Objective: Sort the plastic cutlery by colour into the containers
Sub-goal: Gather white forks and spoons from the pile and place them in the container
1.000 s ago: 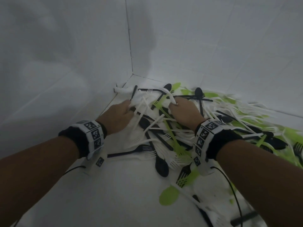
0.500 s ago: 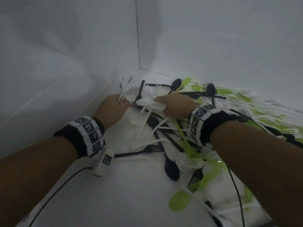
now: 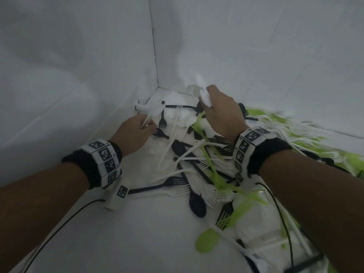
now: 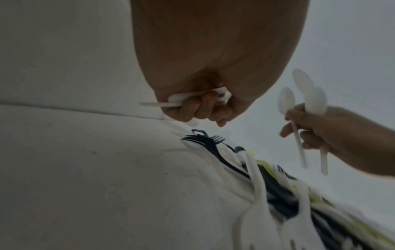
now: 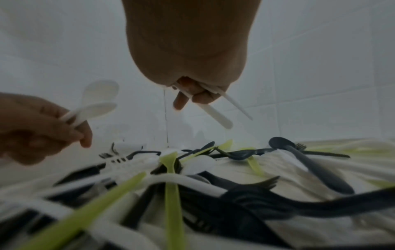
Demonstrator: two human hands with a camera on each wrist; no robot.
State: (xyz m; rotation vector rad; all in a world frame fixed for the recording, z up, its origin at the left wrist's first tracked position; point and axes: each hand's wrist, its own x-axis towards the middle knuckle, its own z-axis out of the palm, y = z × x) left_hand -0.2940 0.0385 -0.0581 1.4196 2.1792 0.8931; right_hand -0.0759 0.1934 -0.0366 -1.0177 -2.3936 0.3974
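Both hands are gripping white plastic spoons above a jumbled heap of white, black and lime-green plastic cutlery point(image 3: 199, 160) that is lying across a white tiled floor point(image 3: 137, 233) in the corner of white tiled walls point(image 3: 256, 56). The right hand point(image 3: 222, 113) is hovering clear of the heap, its fingers curled round a small bunch of white plastic spoons point(image 4: 303, 94), bowls pointing up toward the wall and handles hanging down below the palm. The left hand point(image 3: 134, 133) is sitting lower, just beside the left wall, its fingers closed round a second bunch of white plastic utensils point(image 4: 181, 101), their handles sticking out sideways from the fist; two spoon bowls are showing past its fingers in the right wrist view. Below the hands, black plastic forks point(image 3: 163, 123), a black plastic spoon point(image 3: 197, 203) and lime-green plastic spoons point(image 3: 208, 241) are lying crossed over white forks. Black wristbands carrying square black-and-white markers point(image 3: 104, 160) are circling both wrists, with thin black cables point(image 3: 59, 225) trailing over the floor.
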